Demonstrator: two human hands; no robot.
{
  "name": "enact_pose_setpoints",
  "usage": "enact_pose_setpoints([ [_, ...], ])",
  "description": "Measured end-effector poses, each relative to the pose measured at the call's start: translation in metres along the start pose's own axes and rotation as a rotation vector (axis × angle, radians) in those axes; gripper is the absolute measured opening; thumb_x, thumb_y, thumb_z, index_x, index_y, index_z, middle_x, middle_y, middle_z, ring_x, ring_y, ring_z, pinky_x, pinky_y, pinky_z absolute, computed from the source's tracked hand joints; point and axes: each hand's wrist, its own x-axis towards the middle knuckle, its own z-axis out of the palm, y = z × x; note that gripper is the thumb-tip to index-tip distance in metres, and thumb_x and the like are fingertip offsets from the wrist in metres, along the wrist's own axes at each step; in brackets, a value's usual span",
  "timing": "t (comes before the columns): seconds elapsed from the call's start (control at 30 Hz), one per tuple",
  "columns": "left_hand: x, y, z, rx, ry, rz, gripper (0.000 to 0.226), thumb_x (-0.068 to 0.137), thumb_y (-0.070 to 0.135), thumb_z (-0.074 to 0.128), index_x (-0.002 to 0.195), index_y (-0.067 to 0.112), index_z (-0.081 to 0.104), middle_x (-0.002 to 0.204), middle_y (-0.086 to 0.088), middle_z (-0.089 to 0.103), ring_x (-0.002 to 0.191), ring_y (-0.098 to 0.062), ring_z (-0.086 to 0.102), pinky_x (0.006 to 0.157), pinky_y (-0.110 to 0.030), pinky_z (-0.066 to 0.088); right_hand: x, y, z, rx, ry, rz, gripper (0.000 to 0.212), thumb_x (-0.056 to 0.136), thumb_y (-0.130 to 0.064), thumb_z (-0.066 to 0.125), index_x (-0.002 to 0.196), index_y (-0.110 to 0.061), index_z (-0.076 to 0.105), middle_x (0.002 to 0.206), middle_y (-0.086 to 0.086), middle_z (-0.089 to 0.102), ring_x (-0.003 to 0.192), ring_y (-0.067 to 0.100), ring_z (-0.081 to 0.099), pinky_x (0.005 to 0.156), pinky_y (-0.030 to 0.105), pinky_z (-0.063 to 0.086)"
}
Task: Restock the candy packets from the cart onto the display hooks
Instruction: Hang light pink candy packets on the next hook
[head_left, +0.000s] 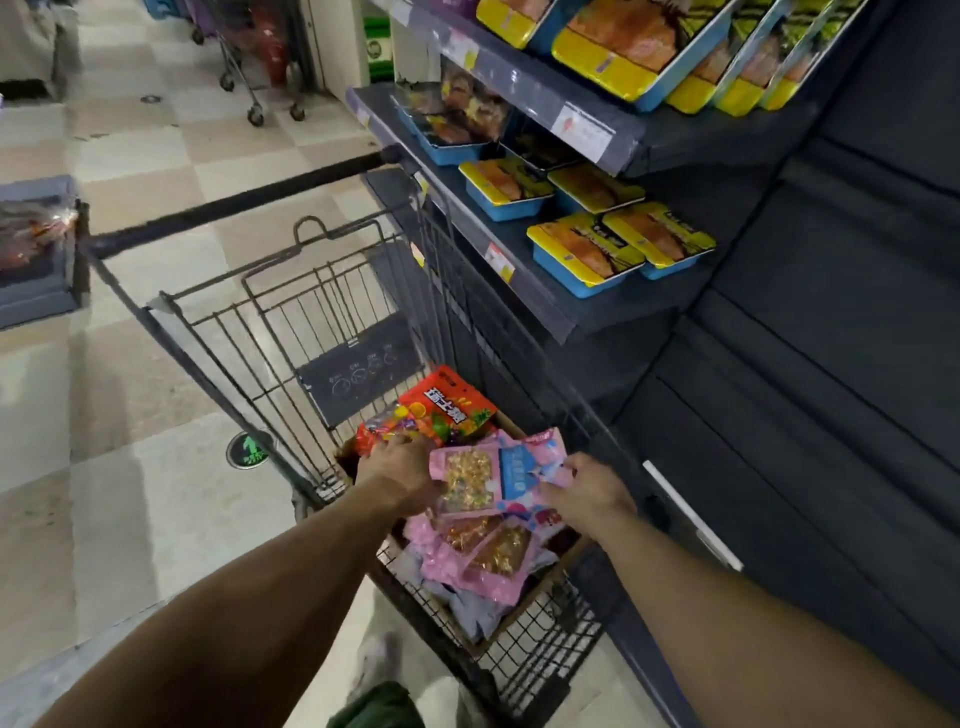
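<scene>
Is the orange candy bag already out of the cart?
No, the orange candy bag lies inside the cart, beyond the left hand.

Both hands (402, 470) (584, 491) on a pink candy packet (493, 475) above the cart (291, 312); shelves (545, 306) beside

Two bare forearms fill the lower half of the view — no sleeves on either one, no watch, no bracelet, nothing at the wrists. The left hand (400, 470) is bare too, no glove, no ring that shows from here. Same story on the right hand (584, 491): uncovered, knuckles and back of the hand plain, and the fingertips are too blurred to say more. Down at the bottom edge there's a patch of dark green fabric clothing (376, 706) — a rumpled fold of it, soft cloth — and just above it a pale grey shoe (376, 657), smeared by motion.
</scene>
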Motion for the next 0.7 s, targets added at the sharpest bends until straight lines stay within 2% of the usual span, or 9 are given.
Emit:
enact_pose_setpoints([
  [0.13,0.060,-0.008,0.009,0.064,-0.110,0.088,0.064,0.087,0.050,0.066,0.143,0.030,0.043,0.135,-0.006,0.056,0.120,-0.029,0.054,0.095,-0.045,0.052,0.017,0.003,0.017,0.061,-0.048,0.167,0.055,0.092,-0.053,0.060,0.130,-0.013,0.056,0.133,0.010,0.059,0.119,0.028,0.058,0.092,0.032,0.048],
  [0.23,0.104,-0.007,0.012,0.166,-0.203,0.176,0.063,0.091,0.050,0.063,0.146,0.028,0.040,0.138,-0.005,0.053,0.125,-0.027,0.051,0.093,-0.037,0.048,0.024,0.000,0.033,0.122,-0.053,0.274,0.047,0.092,-0.043,0.064,0.125,-0.010,0.064,0.130,0.012,0.063,0.118,0.027,0.060,0.094,0.031,0.049],
  [0.33,0.145,-0.002,0.019,0.175,-0.290,0.226,0.068,0.091,0.053,0.061,0.148,0.025,0.038,0.140,-0.008,0.053,0.128,-0.030,0.051,0.101,-0.042,0.047,0.035,-0.004,0.055,0.249,-0.081,0.433,0.048,0.093,-0.034,0.064,0.126,0.001,0.058,0.126,0.018,0.063,0.115,0.031,0.061,0.097,0.035,0.050],
  [0.43,0.178,0.005,0.029,0.173,-0.346,0.257,0.070,0.091,0.055,0.060,0.149,0.022,0.038,0.145,-0.011,0.049,0.131,-0.031,0.048,0.102,-0.043,0.047,0.046,-0.010,0.076,0.435,-0.019,0.580,0.058,0.090,-0.026,0.069,0.129,0.012,0.050,0.115,0.020,0.067,0.105,0.032,0.065,0.085,0.031,0.050],
  [0.47,0.188,0.008,0.032,0.164,-0.365,0.272,0.071,0.091,0.055,0.060,0.149,0.022,0.038,0.147,-0.011,0.047,0.133,-0.031,0.047,0.103,-0.043,0.047,0.048,-0.013,0.082,0.511,0.020,0.641,0.055,0.088,-0.026,0.070,0.129,0.006,0.054,0.108,0.017,0.069,0.099,0.030,0.065,0.080,0.032,0.049],
  [0.53,0.206,0.013,0.039,0.132,-0.398,0.307,0.075,0.090,0.055,0.063,0.151,0.023,0.034,0.149,-0.012,0.045,0.134,-0.032,0.046,0.102,-0.042,0.048,0.055,-0.014,0.092,0.668,0.120,0.787,0.038,0.086,-0.029,0.073,0.117,-0.010,0.064,0.093,0.009,0.064,0.083,0.024,0.062,0.070,0.028,0.046],
  [0.6,0.222,0.017,0.048,0.066,-0.446,0.314,0.080,0.090,0.051,0.066,0.155,0.022,0.029,0.151,-0.013,0.043,0.134,-0.033,0.047,0.101,-0.040,0.049,0.067,-0.009,0.104,0.812,0.213,0.897,0.031,0.086,-0.027,0.073,0.110,-0.010,0.065,0.084,0.005,0.060,0.066,0.017,0.056,0.056,0.024,0.040],
  [0.63,0.229,0.018,0.053,0.022,-0.469,0.295,0.084,0.089,0.051,0.067,0.156,0.023,0.025,0.154,-0.014,0.039,0.136,-0.034,0.045,0.102,-0.040,0.048,0.075,-0.007,0.109,0.900,0.252,0.933,0.031,0.086,-0.026,0.074,0.111,-0.009,0.065,0.082,0.004,0.060,0.062,0.015,0.053,0.053,0.024,0.037],
  [0.7,0.240,0.020,0.061,-0.042,-0.505,0.269,0.090,0.089,0.048,0.069,0.158,0.025,0.017,0.160,-0.014,0.029,0.140,-0.036,0.040,0.104,-0.043,0.047,0.091,-0.002,0.118,1.072,0.315,0.964,0.036,0.084,-0.026,0.075,0.116,-0.010,0.065,0.088,0.006,0.065,0.071,0.018,0.058,0.058,0.027,0.045],
])
